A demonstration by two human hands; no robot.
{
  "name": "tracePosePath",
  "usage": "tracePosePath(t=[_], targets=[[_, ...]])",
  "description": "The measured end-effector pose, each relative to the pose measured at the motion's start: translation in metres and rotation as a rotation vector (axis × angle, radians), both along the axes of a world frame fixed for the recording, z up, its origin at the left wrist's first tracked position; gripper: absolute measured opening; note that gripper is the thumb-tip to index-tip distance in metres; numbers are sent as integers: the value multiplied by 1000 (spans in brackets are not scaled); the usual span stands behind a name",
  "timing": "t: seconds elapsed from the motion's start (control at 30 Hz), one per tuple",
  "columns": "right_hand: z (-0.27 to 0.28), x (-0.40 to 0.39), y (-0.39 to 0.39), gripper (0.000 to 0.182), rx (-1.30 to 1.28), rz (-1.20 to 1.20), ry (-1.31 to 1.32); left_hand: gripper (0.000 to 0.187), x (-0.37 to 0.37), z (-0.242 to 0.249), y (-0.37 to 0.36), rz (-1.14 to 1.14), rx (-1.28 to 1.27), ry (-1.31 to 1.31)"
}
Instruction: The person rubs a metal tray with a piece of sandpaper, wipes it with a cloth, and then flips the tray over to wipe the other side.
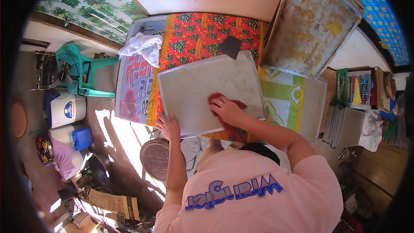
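A flat, pale metal tray (pixel 194 86) with a thin raised rim lies slightly tilted across the covered table. My left hand (pixel 168 127) grips its near left corner, fingers along the outer edge. Pressed onto the tray's surface toward the right is a dark red cloth (pixel 215 98), bunched under my right hand (pixel 227 108), whose fingers are closed over it. Faint smudges show on the metal. A dark grey square sheet (pixel 230 46) overlaps the tray's far edge. At the table's far left sits a crumpled white cloth (pixel 144 47).
Large stained metal sheets (pixel 312 21) lean at the right rear. Another pale tray (pixel 312 108) lies at the table's right end, near a stack of trays (pixel 340 125). A green plastic chair (pixel 84 69) stands left; a round stool (pixel 156 159) is by the near edge.
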State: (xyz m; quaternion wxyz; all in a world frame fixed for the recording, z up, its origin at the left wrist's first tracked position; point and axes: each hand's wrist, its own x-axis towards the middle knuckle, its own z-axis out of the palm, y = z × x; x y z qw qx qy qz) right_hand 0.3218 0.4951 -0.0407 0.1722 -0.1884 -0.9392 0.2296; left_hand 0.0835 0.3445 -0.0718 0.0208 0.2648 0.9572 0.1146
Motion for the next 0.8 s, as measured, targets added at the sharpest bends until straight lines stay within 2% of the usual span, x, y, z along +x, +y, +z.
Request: tracePosePath(t=[0.1,0.2,0.3,0.4,0.47,0.8], targets=[[-9,-71,14,35,-42,13,114,55,2,-6,4,-67,-110,52],[-35,-122,8,41,180,57,183,52,5,-14,4,-81,-106,168],[-45,-132,41,48,290,36,33,51,7,-10,7,-2,-145,74],[-59,-117,89,48,308,-256,-86,50,7,-16,3,4,-142,101],[-50,-89,108,50,194,-343,-91,50,9,-11,5,7,-176,95],[-62,-30,133,56,295,-779,-242,49,6,-18,3,-20,-219,104]])
